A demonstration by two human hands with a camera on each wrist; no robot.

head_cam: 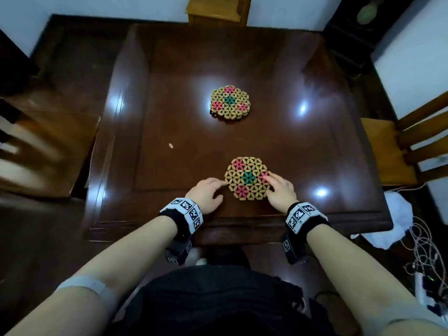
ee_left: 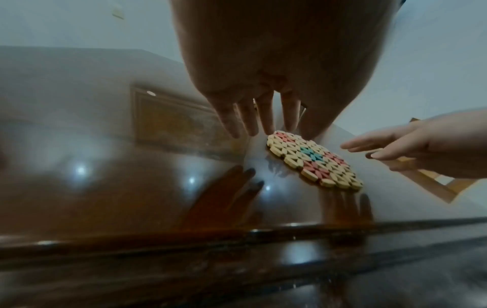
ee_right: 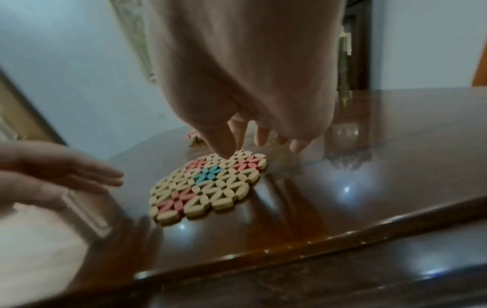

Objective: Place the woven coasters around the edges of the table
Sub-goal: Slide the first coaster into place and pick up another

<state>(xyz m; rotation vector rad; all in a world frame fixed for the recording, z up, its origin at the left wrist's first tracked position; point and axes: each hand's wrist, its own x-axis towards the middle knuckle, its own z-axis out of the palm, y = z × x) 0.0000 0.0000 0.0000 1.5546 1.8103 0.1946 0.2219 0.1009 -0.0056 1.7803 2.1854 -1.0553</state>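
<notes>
Two hexagonal woven coasters with pink and green flower patterns lie on the dark glossy table (head_cam: 303,154). The near coaster (head_cam: 247,178) (ee_left: 313,160) (ee_right: 208,183) lies flat close to the front edge, between my hands. With straight fingers, my left hand (head_cam: 219,190) (ee_left: 263,125) (ee_right: 87,177) touches its left edge. My right hand (head_cam: 271,184) (ee_right: 245,143) (ee_left: 382,152) rests its fingertips on the right edge, the thumb tip on top. The far coaster (head_cam: 229,103) (ee_right: 193,137) lies near the table's middle.
A small pale bead (head_cam: 171,146) lies on the table left of centre. Wooden chairs stand at the left (head_cam: 48,146), right (head_cam: 392,151) and far side (head_cam: 218,10). White cloth and cables (head_cam: 397,221) lie on the floor at the right.
</notes>
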